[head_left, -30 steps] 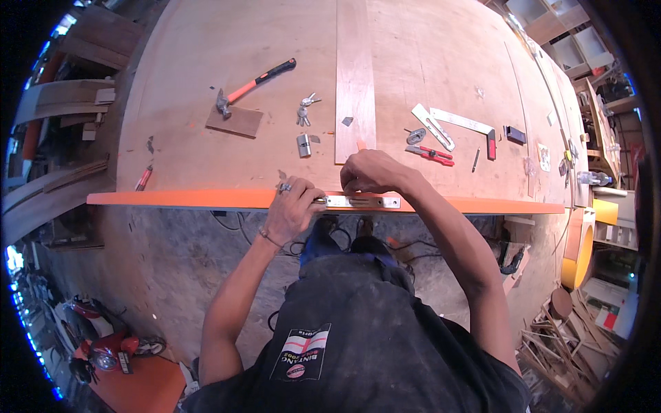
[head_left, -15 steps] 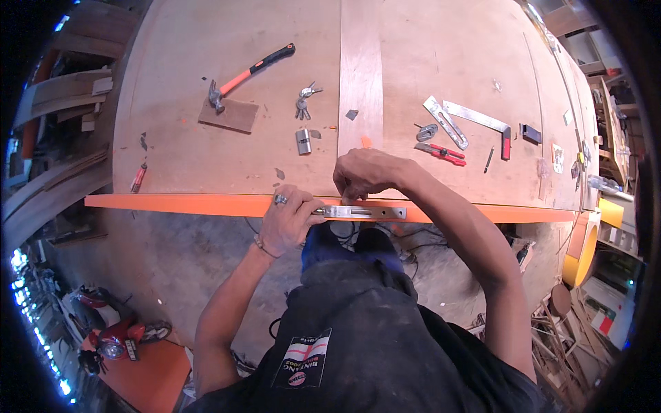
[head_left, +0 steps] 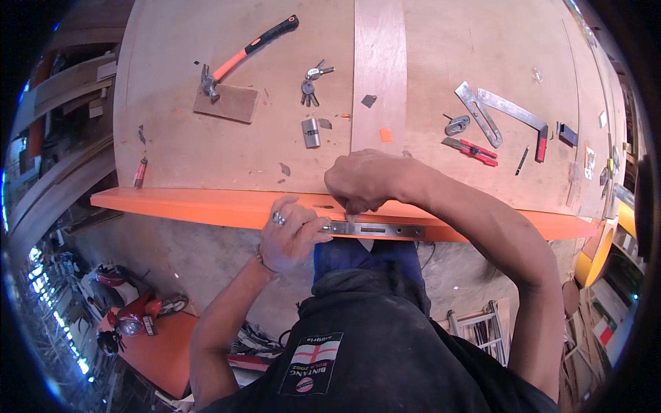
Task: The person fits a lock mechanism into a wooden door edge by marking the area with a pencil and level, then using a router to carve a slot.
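Observation:
A long orange board (head_left: pixel 186 203) runs across the near edge of the plywood worktop, its narrow edge facing me. Set along that edge is a metal lock faceplate (head_left: pixel 384 230) with a slot and screw holes. My left hand (head_left: pixel 286 234), wearing a ring, is closed at the faceplate's left end, fingertips on it. Just above the plate, my right hand (head_left: pixel 358 182) has its fingers curled together and pointing down at the board; whatever is between the fingertips is hidden. A small dark opening (head_left: pixel 324 206) shows in the board's orange face between the hands.
On the worktop lie a claw hammer (head_left: pixel 237 58) on a wood block (head_left: pixel 234 104), keys (head_left: pixel 311 82), a lock cylinder (head_left: pixel 311 133), a red cutter knife (head_left: pixel 471 151), a try square (head_left: pixel 513 110) and a pencil (head_left: pixel 522 160). A red motorcycle (head_left: pixel 132 320) stands lower left.
The view has shifted, and more of the board's orange face shows, with the dark opening now visible. Both hands stay by the faceplate; the right hand's fingertips remain just above it.

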Action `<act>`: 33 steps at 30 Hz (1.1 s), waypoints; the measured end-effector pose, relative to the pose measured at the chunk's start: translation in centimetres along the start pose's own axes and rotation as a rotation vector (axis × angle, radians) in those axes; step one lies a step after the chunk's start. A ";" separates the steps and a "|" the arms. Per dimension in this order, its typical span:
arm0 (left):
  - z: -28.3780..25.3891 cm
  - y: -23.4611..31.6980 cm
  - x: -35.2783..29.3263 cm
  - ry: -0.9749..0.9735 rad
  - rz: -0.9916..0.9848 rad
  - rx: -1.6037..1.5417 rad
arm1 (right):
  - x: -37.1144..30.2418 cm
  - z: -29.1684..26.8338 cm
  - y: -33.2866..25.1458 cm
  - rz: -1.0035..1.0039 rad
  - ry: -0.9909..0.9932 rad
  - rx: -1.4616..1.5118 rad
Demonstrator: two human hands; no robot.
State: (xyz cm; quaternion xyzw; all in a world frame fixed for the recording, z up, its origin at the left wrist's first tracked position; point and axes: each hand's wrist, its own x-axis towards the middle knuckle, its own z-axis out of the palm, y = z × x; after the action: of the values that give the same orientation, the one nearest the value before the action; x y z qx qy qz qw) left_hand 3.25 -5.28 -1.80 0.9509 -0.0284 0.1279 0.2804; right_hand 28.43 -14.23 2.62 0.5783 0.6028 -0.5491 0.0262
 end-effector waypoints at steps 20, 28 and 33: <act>-0.3 0.0 -0.1 0.053 0.004 -0.073 | -0.7 -0.3 -1.2 -0.098 0.095 -0.071; -1.1 0.1 1.1 -0.022 -0.066 -0.168 | -0.2 0.0 -1.0 -0.012 0.031 -0.085; -0.8 0.0 0.9 0.009 -0.072 -0.193 | -0.4 0.5 -0.8 0.014 0.082 -0.064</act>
State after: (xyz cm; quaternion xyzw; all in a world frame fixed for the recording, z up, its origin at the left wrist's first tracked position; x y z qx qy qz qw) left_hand 3.95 -4.80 -0.89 0.9192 -0.0053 0.1186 0.3754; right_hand 27.65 -14.64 3.23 0.6032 0.6165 -0.5054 0.0238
